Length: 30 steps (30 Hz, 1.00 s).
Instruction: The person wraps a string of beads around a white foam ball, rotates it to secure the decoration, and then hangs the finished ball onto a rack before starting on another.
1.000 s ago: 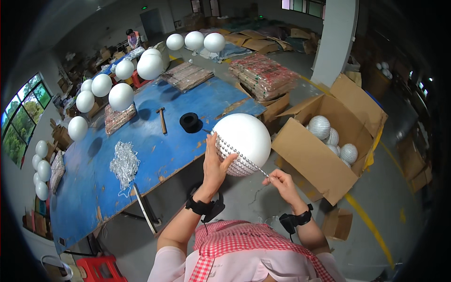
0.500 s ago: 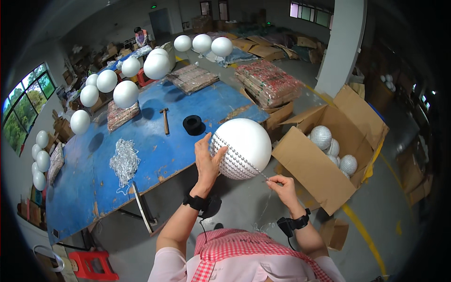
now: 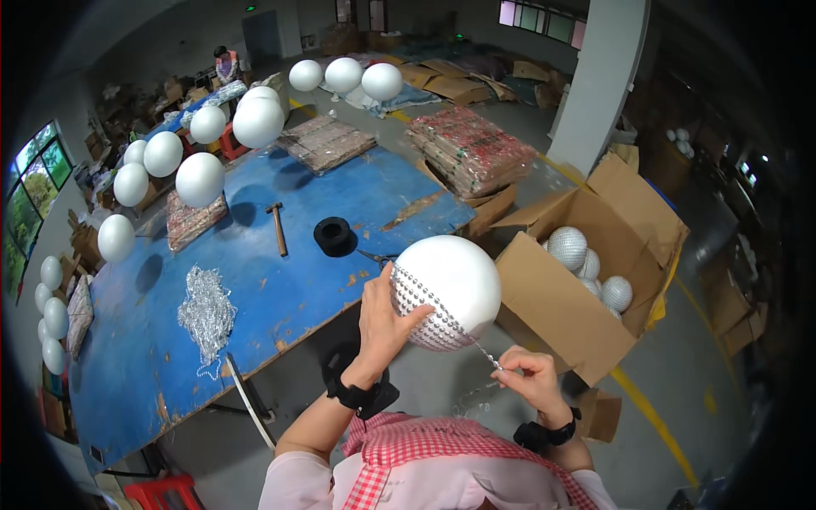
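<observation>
Two hands are working one large white foam ball (image 3: 455,285) above the lap – left hand (image 3: 382,327) cupping it, right hand (image 3: 531,378) pinching its silver bead strand (image 3: 442,314); likely light, dentable – palming suits it

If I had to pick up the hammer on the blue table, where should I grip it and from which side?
Grip the hammer on its wooden handle, near the middle, coming straight down from above. It lies flat on the blue table with bare surface on both sides of the handle, its head at the far end. The black tape roll lies to its right, so a grip across the handle should stay clear of it.
</observation>
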Tool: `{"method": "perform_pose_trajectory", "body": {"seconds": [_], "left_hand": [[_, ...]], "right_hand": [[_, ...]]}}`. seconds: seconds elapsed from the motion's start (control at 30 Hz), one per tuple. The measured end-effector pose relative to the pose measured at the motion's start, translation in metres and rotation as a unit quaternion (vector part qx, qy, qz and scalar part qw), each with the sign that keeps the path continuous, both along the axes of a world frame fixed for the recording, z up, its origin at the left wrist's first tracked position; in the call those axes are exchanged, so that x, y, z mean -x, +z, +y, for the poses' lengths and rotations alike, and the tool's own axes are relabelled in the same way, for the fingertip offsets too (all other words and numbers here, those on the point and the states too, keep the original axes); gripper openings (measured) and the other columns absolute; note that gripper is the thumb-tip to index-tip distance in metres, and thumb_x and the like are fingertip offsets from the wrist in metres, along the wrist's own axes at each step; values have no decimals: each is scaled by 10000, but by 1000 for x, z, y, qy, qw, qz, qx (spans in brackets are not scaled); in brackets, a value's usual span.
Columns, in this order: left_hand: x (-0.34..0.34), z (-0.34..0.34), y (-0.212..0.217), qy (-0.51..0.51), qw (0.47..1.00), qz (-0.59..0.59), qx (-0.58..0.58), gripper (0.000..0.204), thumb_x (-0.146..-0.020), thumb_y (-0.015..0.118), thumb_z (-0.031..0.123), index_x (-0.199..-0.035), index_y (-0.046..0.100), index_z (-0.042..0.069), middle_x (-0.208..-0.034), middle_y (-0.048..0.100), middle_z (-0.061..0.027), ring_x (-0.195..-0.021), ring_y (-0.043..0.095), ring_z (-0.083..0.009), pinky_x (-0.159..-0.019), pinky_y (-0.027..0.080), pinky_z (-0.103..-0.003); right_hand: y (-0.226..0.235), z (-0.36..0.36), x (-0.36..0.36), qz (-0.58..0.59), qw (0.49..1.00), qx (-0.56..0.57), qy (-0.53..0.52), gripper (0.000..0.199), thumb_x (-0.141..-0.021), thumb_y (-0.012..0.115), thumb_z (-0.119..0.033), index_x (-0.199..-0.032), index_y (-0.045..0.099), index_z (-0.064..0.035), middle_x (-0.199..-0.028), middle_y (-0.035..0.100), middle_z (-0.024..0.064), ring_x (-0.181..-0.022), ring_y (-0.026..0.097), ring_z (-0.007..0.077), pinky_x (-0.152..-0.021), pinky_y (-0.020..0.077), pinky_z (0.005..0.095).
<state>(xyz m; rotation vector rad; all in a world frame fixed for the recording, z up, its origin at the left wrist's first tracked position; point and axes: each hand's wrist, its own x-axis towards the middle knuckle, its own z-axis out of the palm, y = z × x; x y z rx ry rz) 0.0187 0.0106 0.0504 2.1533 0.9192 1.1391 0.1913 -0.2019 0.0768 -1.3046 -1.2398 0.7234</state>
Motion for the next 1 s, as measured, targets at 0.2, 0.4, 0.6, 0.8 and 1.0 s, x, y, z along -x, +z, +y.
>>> {"method": "perform_pose_trajectory", "body": {"seconds": [0.2,0.4,0.6,0.8,1.0], "left_hand": [[3,28,-10,-21,996,-28,87,755,-796,736,384,-1351,406,-9,-1150,522,-206,-1070,535,-340,-911,442,-406],[0,48,-13,-77,974,-92,194,575,-867,672,363,-1261,438,15,-1176,582,-220,-1075,590,-352,-901,467,-413],[-1,52,-18,-84,979,-60,174,509,-885,653,351,-1220,447,27,-1148,602,-214,-1065,601,-343,-889,470,-410],[-6,54,-26,-62,974,-75,205,427,-914,614,340,-1147,439,27,-1101,614,-226,-1025,612,-375,-863,474,-405],[-6,44,-9,-24,969,-55,238,325,-957,541,279,-1116,464,7,-1082,616,-227,-1026,606,-376,-882,458,-405]], "right_hand": [[-10,13,0,30,997,30,-64,62,-826,647,2,-778,674,32,-717,630,53,-667,574,102,-596,436,230],[-21,13,-2,72,989,69,-111,84,-839,633,4,-771,670,37,-726,638,52,-672,573,104,-612,443,240],[7,9,24,95,994,13,-57,84,-818,613,46,-739,639,37,-746,632,53,-713,578,135,-636,451,243],[-7,10,-1,132,985,62,-88,81,-841,619,14,-766,647,30,-739,641,44,-689,563,101,-646,447,226],[-30,12,-24,130,981,116,-87,83,-866,649,-45,-865,685,30,-757,654,34,-655,564,64,-620,442,204]]}}
